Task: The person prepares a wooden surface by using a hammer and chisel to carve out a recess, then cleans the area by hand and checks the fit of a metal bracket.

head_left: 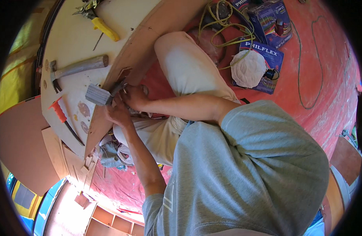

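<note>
My left hand (119, 113) and my right hand (134, 97) are close together at the edge of a pale board (76, 90). The fingers of both are closed round something small that they mostly hide. Just left of the fingertips, a grey ribbed block (97, 94) sits at the board's edge, its near end by my left fingers. Beyond it on the board lies a claw hammer (80, 67) with a worn wooden handle. A red-handled tool (59, 111) with a thin dark blade is nearer. Yellow-handled snips (104, 29) rest at the far end.
Red sheeting (306, 59) covers the floor. A coiled yellow-green cable (243, 39), blue boxes (270, 23) and a round white item (248, 69) lie at the far right. My bent leg (188, 59) is beside the board. Plastic bags (114, 155) and wood offcuts (86, 169) are at the near left.
</note>
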{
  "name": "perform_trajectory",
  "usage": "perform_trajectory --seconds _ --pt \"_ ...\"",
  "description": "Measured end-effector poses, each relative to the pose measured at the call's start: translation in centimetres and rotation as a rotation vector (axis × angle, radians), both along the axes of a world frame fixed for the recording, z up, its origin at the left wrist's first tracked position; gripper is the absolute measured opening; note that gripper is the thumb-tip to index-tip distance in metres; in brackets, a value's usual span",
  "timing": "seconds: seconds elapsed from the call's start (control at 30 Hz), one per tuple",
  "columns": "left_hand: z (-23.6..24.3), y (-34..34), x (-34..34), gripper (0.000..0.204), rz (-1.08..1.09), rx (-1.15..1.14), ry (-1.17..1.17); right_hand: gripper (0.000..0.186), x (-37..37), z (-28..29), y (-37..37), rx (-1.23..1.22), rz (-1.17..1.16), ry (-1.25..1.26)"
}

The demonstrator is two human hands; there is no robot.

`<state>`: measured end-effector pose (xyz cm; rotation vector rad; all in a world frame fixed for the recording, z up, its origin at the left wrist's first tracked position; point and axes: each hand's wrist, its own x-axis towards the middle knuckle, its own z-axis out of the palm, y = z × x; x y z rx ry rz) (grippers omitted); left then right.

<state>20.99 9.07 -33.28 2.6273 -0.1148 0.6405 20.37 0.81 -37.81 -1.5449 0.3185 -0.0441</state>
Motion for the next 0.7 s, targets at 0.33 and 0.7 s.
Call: perform_trajectory --seconds 0.33,0.7 --pt "-0.1 0.4 -1.8 0.020 -0.020 0.125 -0.010 0.026 0.1 0.2 -0.7 0.027 0.145 0.102" --pt "1.9 -2.4 -0.2 0.015 0.112 -0.141 0.014 0.024 -0.1 -1.7 -0.9 0.262 0.177 0.218"
